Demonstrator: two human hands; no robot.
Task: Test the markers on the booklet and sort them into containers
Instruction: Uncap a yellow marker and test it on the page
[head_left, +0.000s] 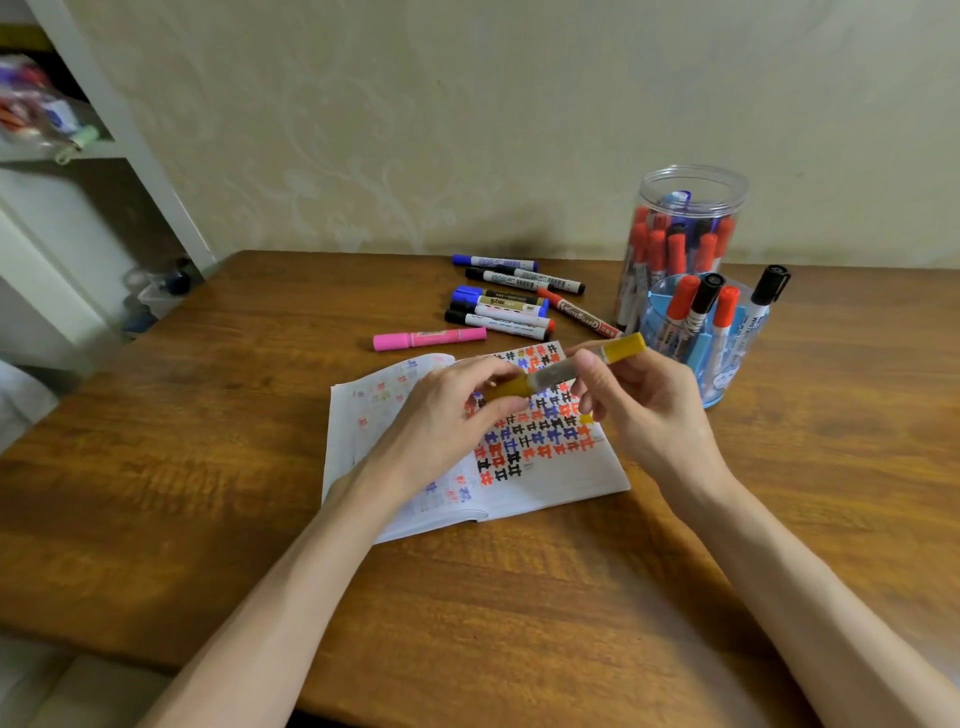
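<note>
Both hands hold a yellow marker (561, 370) above the open booklet (561, 467), whose right page is full of red, blue and black test marks. My left hand (447, 415) pinches the marker's yellow cap end, and my right hand (639, 400) grips its grey barrel near the other yellow end. Beyond the booklet, a pink marker (428, 339) and several loose markers (501, 306) lie on the table. At the right, a tall clear jar (691, 182) holds mostly red markers, and in front of it a blue cup (727, 384) holds red and black ones.
The wooden table (260, 467) runs back to a cream wall. A white shelf unit (130, 130) with a bag of small items stands at the left, beside a small clear box on the floor (156, 296).
</note>
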